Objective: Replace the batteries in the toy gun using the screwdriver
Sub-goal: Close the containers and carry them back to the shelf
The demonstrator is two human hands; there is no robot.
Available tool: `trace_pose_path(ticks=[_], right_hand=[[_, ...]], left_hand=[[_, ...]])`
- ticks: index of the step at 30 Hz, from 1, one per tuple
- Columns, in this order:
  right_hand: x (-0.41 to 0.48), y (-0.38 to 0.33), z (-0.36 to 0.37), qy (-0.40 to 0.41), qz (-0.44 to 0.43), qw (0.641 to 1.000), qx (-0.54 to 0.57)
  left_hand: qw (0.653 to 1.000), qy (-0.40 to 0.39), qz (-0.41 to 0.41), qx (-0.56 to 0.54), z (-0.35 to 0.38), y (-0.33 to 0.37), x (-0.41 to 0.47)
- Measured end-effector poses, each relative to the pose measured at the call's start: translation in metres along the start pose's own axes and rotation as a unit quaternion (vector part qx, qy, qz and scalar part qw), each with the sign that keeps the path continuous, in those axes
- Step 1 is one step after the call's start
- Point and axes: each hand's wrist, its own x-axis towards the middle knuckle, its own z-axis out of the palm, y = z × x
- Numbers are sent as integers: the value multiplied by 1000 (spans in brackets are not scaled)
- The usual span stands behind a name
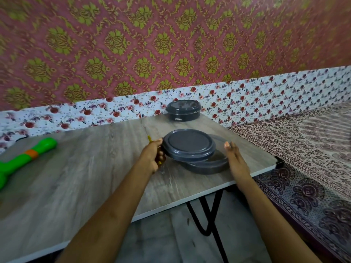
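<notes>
The green toy gun with an orange band lies at the table's left edge, partly out of view. My left hand grips a screwdriver; only its yellow tip and a bit of dark handle show. The same hand touches the left rim of a grey round lid, which sits tilted and shifted left over its grey container. My right hand has straight fingers and lies against the container's right side. What is inside the container is hidden.
A second grey container, closed, stands at the table's far edge by the floral wall. The wood-grain table ends at a black corner cap on the right. A patterned bedspread lies beyond it.
</notes>
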Motion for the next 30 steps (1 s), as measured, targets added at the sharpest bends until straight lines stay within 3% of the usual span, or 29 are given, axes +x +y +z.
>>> trace_pose_path(ticks=[8, 15, 18, 20, 25, 30], right_hand=[[13, -8, -5, -22, 54, 991, 122], [19, -10, -2, 14, 58, 990, 126], [21, -8, -4, 13, 57, 987, 148], [24, -11, -4, 13, 68, 984, 164], [35, -19, -8, -8, 125, 982, 144], [42, -20, -9, -6, 141, 978, 153]], left_hand=[[979, -8, 97, 181, 24, -6, 6], [912, -8, 178, 370, 36, -5, 9], [894, -5, 202, 401, 38, -4, 11], [896, -8, 183, 404, 38, -3, 13], [946, -22, 55, 318, 40, -3, 13], [961, -32, 37, 271, 41, -7, 15]])
